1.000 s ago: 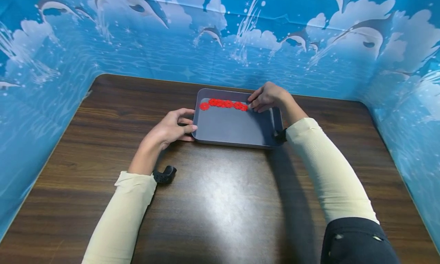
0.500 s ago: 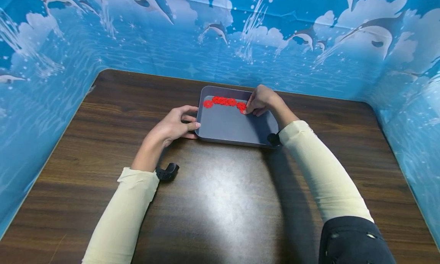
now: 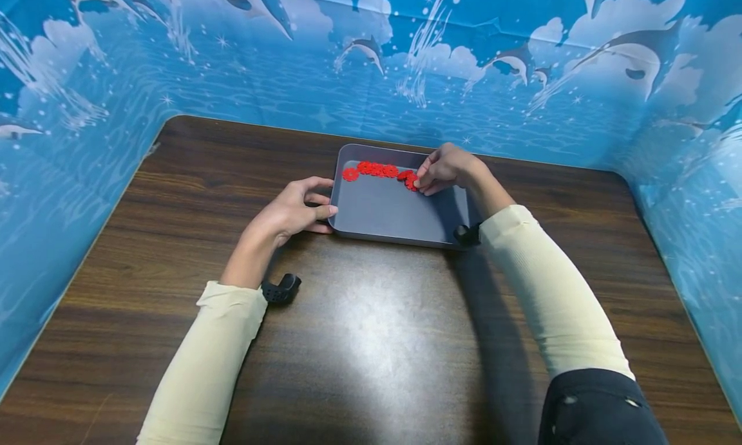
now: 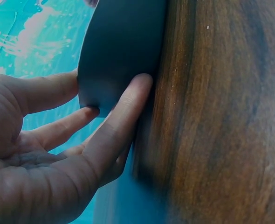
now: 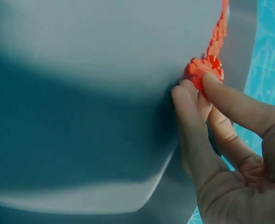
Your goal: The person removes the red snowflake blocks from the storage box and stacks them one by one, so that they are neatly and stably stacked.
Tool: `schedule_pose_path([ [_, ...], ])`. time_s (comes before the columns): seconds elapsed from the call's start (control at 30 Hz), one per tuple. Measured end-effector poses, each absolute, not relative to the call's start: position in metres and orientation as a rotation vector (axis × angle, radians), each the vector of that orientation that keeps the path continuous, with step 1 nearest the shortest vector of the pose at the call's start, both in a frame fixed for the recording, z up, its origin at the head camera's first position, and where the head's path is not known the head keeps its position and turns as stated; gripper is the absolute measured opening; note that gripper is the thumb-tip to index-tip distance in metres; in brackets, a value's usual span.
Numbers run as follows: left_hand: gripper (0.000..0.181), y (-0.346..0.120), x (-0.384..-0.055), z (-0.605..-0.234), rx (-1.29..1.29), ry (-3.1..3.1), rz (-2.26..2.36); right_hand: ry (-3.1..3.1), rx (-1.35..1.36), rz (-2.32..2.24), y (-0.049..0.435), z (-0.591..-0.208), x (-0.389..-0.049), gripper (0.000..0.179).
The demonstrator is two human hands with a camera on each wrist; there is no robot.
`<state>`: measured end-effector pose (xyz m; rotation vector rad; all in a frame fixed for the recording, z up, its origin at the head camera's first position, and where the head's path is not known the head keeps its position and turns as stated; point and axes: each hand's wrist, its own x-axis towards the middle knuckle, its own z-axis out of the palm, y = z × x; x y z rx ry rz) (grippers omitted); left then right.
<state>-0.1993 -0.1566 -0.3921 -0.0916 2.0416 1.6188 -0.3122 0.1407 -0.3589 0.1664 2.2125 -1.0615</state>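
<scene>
A shallow grey tray (image 3: 377, 216) lies on the table, with several red notched discs (image 3: 377, 169) overlapping in a row along its far side. One separate red disc (image 3: 350, 174) sits at the row's left end. My left hand (image 3: 285, 214) holds the tray's left edge, thumb over the rim and fingers against the outer wall (image 4: 121, 51). Over the tray's back right, my right hand (image 3: 449, 168) pinches a red notched disc (image 5: 200, 70) between thumb and fingers at the row's right end. That disc stands tilted, close against the neighbouring discs.
The tray stands on a dark wood-grain table (image 3: 371, 342). A blue dolphin-print cloth (image 3: 261, 65) rises behind the table and on both sides. Black wrist straps (image 3: 282, 289) sit on both arms.
My right hand dipped leftward to the row's right end, then drew back slightly right with a disc between its fingers. The discs there shifted a little. My left hand stayed on the tray.
</scene>
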Motion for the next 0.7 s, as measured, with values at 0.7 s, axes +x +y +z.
schedule_pose_path([
  [0.7, 0.067, -0.156, -0.198, -0.39, -0.085, 2.033, 1.612, 2.237, 0.227, -1.019, 0.229, -0.312, -0.308, 0.023],
])
